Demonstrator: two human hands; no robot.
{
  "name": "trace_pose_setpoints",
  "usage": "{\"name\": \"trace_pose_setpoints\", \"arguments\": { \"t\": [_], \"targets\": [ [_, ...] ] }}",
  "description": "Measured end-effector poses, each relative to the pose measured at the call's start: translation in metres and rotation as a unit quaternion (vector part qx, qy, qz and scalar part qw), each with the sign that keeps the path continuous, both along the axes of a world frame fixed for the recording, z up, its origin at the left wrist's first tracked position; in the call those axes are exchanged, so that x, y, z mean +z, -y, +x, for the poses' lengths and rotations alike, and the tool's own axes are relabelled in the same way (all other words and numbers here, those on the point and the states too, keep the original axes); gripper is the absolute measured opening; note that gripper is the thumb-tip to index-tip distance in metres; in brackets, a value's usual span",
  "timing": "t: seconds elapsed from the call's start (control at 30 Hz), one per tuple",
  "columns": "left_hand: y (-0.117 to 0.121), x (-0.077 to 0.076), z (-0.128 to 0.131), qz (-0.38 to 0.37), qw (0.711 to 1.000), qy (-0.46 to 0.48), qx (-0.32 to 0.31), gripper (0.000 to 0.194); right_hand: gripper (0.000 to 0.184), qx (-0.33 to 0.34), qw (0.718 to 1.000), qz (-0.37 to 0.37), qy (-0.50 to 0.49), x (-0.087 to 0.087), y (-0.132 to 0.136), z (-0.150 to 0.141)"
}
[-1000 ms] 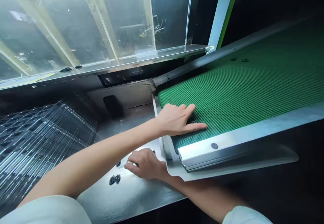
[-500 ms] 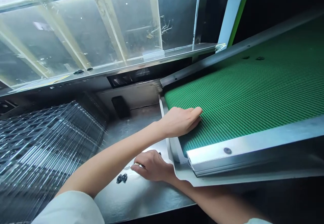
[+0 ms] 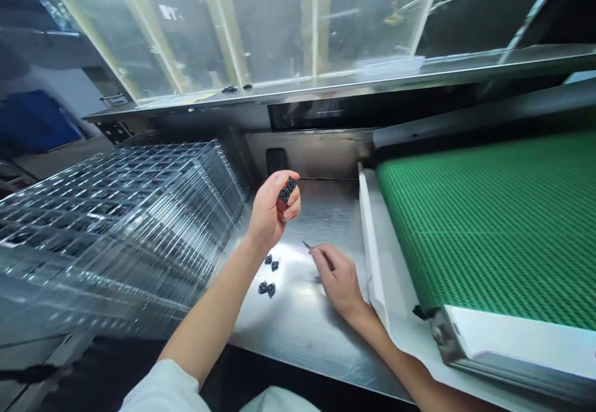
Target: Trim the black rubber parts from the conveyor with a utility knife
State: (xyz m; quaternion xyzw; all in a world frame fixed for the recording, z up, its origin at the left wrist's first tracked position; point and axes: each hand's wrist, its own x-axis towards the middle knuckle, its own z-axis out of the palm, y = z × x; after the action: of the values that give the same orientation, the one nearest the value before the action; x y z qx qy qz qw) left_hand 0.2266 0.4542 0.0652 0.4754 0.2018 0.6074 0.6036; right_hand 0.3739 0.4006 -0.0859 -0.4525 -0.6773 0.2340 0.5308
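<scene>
- The left hand [image 3: 275, 206], left of the green belt [image 3: 488, 232], has its fingers curled closed around a black part [image 3: 287, 190], held up above the bench [image 3: 302, 337].
- The right hand [image 3: 339, 275], nearer the belt, pinches a slim pointed tool [image 3: 307, 246], tip towards the left hand but apart from it.
- Small black pieces [image 3: 270, 290] lie on the bench, farther from the belt than the tool.
- The step in hand looks like holding the part up; the next move seems to call for a steady left grip, tip clear of fingers.
</scene>
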Motion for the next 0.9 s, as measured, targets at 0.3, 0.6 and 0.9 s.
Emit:
{"name": "trace_pose_setpoints", "arguments": {
  "t": [0.3,0.6,0.9],
  "targets": [
    [-0.005,-0.098,-0.026,-0.273,0.949,0.124,-0.099,0.022,0.027,0.003,0.998,0.054,0.015,0.005,0.003,-0.004],
    [0.011,-0.12,-0.019,-0.225,0.965,-0.004,-0.136,0.02,0.023,0.012,0.997,0.051,0.05,0.008,0.0,-0.003],
    [0.027,-0.114,-0.01,-0.194,0.973,-0.086,-0.092,0.03,0.025,0.014,0.999,0.018,0.044,0.01,0.0,-0.001]
  ]
}}
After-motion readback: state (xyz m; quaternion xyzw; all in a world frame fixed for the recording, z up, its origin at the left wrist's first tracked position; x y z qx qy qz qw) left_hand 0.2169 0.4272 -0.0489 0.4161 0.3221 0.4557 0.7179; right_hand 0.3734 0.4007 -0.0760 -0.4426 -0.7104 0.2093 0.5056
